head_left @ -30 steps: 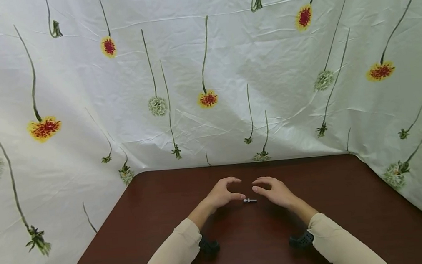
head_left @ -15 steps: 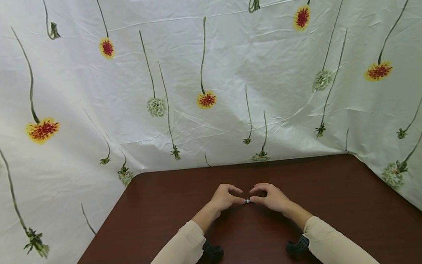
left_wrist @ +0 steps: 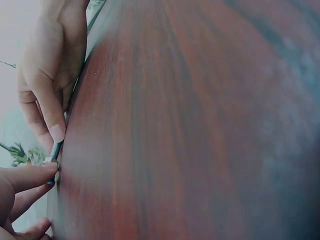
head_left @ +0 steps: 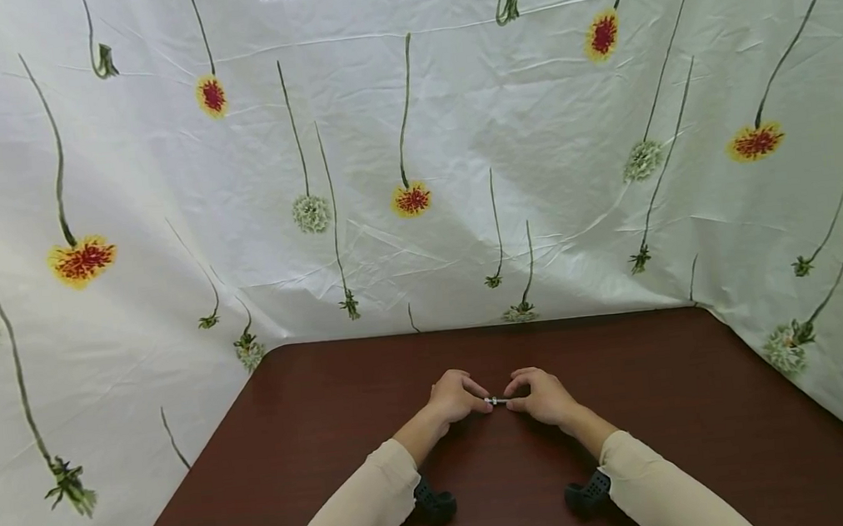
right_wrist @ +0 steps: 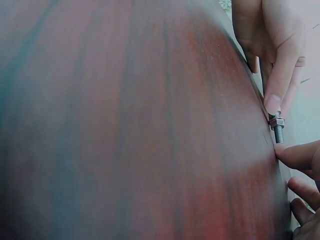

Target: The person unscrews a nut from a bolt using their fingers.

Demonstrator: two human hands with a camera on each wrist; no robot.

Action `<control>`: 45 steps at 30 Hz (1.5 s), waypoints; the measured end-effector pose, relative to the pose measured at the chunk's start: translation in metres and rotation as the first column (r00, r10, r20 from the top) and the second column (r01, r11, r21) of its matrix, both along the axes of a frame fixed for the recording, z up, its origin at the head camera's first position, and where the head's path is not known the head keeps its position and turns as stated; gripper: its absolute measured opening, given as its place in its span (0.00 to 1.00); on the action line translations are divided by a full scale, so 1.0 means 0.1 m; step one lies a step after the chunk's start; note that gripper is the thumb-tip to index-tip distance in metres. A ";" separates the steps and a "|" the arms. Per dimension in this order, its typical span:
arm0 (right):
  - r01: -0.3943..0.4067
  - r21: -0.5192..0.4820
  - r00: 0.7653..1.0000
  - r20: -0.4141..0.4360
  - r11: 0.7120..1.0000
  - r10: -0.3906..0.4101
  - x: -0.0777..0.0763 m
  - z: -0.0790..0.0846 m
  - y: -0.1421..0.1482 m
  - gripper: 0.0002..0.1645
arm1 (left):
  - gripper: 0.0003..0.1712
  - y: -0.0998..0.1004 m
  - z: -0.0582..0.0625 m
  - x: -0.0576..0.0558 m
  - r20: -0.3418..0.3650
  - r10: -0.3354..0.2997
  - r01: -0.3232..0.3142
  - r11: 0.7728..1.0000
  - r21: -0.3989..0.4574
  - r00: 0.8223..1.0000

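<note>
A small metal bolt spans the gap between the two hands, lying roughly level in the head view. My left hand pinches its left end between thumb and fingers, covering the head. From the other side, my right hand pinches the tip of the threaded shank. A hex nut sits on the thread close to the left fingertips in the right wrist view. Whether the bolt touches the tabletop, I cannot tell.
The dark red-brown wooden table reaches back to a pale curtain printed with flowers, which also hangs along both sides. A black strap-like device sits under the left wrist, and another black device under the right.
Both hands have closed in on the bolt, which lay untouched by the right hand at first. Fingers and thumbs now pinch it from both ends.
</note>
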State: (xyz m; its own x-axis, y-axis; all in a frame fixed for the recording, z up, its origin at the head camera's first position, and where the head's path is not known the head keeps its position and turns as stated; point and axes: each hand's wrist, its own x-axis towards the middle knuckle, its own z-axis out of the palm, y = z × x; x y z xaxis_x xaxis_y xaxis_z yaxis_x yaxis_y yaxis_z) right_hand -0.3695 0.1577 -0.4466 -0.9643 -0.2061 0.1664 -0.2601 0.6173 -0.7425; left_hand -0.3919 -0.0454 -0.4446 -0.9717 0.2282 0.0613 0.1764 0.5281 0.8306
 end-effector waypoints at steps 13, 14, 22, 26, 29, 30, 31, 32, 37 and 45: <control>-0.027 0.022 1.000 -0.002 0.999 0.027 0.01 0.01 0.00 0.04 | 0.04 -0.01 0.02 0.01 0.027 -0.014 0.013 0.998 0.055 1.000; -0.036 0.019 0.999 -0.005 0.999 0.036 0.00 0.01 0.00 0.04 | 0.04 -0.02 0.01 0.01 0.030 -0.017 0.015 0.998 0.062 0.999; -0.054 -0.048 0.998 -0.014 0.997 0.054 -0.01 -0.01 0.02 0.05 | 0.05 -0.06 -0.02 -0.03 0.025 -0.067 0.063 0.989 0.136 0.997; -0.059 -0.096 0.998 -0.022 0.994 0.057 0.00 0.00 0.04 0.05 | 0.06 -0.09 0.01 -0.04 0.017 -0.099 0.094 0.981 0.167 0.995; -0.059 -0.122 0.998 -0.027 0.991 0.056 -0.01 0.02 0.03 0.05 | 0.06 -0.10 0.05 -0.04 0.020 -0.100 0.094 0.977 0.191 0.995; -0.056 -0.133 0.998 -0.028 0.989 0.053 -0.01 0.03 0.03 0.04 | 0.07 -0.11 0.06 -0.04 0.024 -0.099 0.092 0.974 0.206 0.995; -0.053 -0.147 0.998 -0.028 0.988 0.050 -0.01 0.03 0.03 0.03 | 0.07 -0.11 0.08 -0.03 0.024 -0.098 0.090 0.971 0.221 0.995; -0.049 -0.162 0.999 -0.031 0.985 0.045 -0.02 0.04 0.03 0.02 | 0.07 -0.11 0.10 -0.03 0.024 -0.095 0.086 0.968 0.238 0.995; -0.015 -0.266 0.999 -0.042 0.964 0.004 -0.02 0.10 0.02 0.04 | 0.08 -0.07 0.23 0.00 -0.030 -0.083 0.088 0.953 0.289 0.996; -0.030 -0.459 0.997 -0.072 0.888 -0.004 -0.02 0.19 -0.02 0.05 | 0.08 -0.05 0.39 -0.01 -0.121 -0.088 0.120 0.949 0.291 0.989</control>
